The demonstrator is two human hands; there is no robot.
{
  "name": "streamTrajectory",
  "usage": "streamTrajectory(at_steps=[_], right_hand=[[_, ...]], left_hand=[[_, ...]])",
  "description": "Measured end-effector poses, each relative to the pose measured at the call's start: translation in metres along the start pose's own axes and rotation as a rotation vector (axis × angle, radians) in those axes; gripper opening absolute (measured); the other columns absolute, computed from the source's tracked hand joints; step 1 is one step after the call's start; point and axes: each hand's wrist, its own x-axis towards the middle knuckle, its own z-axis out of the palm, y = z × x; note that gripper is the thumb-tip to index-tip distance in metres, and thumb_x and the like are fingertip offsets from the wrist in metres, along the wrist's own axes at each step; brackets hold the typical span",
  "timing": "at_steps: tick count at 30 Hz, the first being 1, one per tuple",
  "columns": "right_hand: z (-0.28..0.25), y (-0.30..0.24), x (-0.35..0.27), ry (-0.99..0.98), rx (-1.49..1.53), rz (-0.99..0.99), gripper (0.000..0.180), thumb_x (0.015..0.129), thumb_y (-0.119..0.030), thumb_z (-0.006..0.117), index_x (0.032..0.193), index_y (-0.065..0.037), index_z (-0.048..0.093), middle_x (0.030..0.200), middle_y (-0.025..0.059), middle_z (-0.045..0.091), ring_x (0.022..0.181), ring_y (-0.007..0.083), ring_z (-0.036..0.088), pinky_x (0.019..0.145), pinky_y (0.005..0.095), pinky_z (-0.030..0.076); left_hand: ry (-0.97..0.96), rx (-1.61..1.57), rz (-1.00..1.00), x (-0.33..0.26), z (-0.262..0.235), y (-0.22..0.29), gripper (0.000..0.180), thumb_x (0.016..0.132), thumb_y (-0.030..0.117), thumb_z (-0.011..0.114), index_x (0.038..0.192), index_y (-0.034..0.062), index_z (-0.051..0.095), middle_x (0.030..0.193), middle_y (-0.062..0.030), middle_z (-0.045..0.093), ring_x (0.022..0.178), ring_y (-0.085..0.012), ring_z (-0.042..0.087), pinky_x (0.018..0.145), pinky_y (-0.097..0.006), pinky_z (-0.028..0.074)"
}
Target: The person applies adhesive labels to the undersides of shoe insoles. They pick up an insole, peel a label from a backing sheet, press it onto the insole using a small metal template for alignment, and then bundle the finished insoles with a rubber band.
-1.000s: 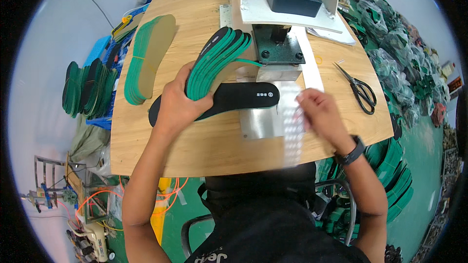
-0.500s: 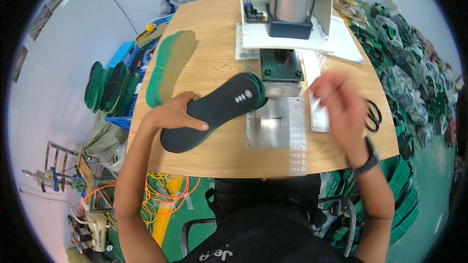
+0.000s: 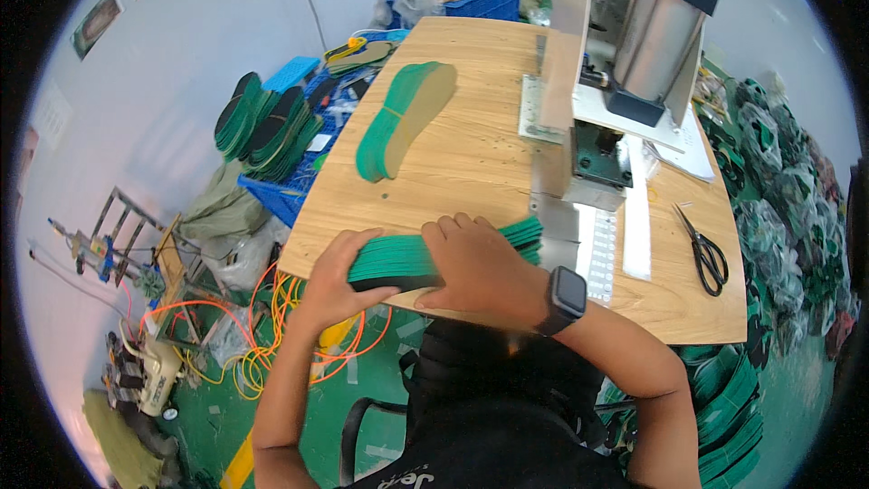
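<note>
A stack of green insoles (image 3: 398,258) with a black one underneath lies along the near edge of the wooden table (image 3: 471,145). My left hand (image 3: 337,276) grips the stack's left end. My right hand (image 3: 475,263), with a dark watch on the wrist, presses down on top of the stack's right half. A second bundle of green insoles (image 3: 403,118) lies further back on the table, untouched.
A metal press machine (image 3: 625,63) stands at the table's right back, with white strips (image 3: 634,235) and black scissors (image 3: 704,249) beside it. Piles of green insoles (image 3: 267,127) sit in blue crates at left. Orange cables (image 3: 272,308) lie on the green floor.
The black insole that my left hand held is now under the green stack. My right hand left the white strips and came down on the stack. The view turned left.
</note>
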Motion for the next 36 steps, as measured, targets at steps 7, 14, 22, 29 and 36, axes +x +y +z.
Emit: streamTrajectory(at_steps=[7, 14, 22, 29, 36], right_hand=[[-0.069, -0.044, -0.087, 0.152, 0.044, 0.239, 0.049, 0.075, -0.034, 0.074, 0.105, -0.001, 0.055, 0.087, 0.0177, 0.059, 0.084, 0.0364, 0.059, 0.076, 0.0427, 0.048], [-0.169, 0.09, -0.25, 0.764, -0.58, 0.905, 0.05, 0.074, -0.033, 0.076, 0.101, 0.002, 0.054, 0.09, 0.0193, 0.062, 0.084, 0.0389, 0.061, 0.069, 0.0433, 0.048], [-0.154, 0.21, -0.342, 0.376, -0.711, 1.112, 0.047, 0.07, -0.034, 0.079, 0.087, 0.001, 0.053, 0.082, 0.0202, 0.061, 0.077, 0.0384, 0.06, 0.065, 0.0446, 0.048], [-0.201, 0.199, -0.316, 0.579, 0.204, 1.146, 0.063, 0.077, -0.044, 0.073, 0.104, 0.011, 0.06, 0.08, 0.0127, 0.067, 0.065, 0.0175, 0.065, 0.059, 0.0297, 0.052], [-0.178, 0.203, -0.319, 0.693, -0.405, 0.859, 0.053, 0.082, -0.033, 0.07, 0.12, 0.0, 0.055, 0.114, 0.0213, 0.058, 0.109, 0.0322, 0.053, 0.095, 0.0407, 0.04]], left_hand=[[0.252, -0.469, 0.199, 0.057, -0.011, -0.02, 0.063, 0.087, 0.044, 0.056, 0.134, 0.0035, 0.044, 0.132, -0.0129, 0.048, 0.123, -0.0253, 0.045, 0.101, -0.038, 0.036], [0.459, 0.045, -0.148, 0.179, -0.011, -0.105, 0.045, 0.083, 0.023, 0.066, 0.123, 0.0044, 0.057, 0.122, -0.0153, 0.055, 0.109, -0.0261, 0.056, 0.088, -0.036, 0.048], [0.209, 0.31, -0.467, 0.248, 0.044, -0.079, 0.088, 0.071, 0.059, 0.065, 0.13, -0.0036, 0.048, 0.118, -0.0243, 0.06, 0.109, -0.0343, 0.059, 0.091, -0.041, 0.046], [0.203, 0.305, -0.465, 0.225, 0.024, -0.093, 0.083, 0.071, 0.046, 0.072, 0.13, -0.0057, 0.046, 0.119, -0.0237, 0.059, 0.105, -0.0323, 0.061, 0.088, -0.039, 0.047], [0.676, -0.766, -0.228, 0.14, 0.0, -0.038, 0.046, 0.09, 0.031, 0.061, 0.121, -0.0014, 0.053, 0.11, -0.0109, 0.061, 0.096, -0.0197, 0.061, 0.081, -0.032, 0.05]])
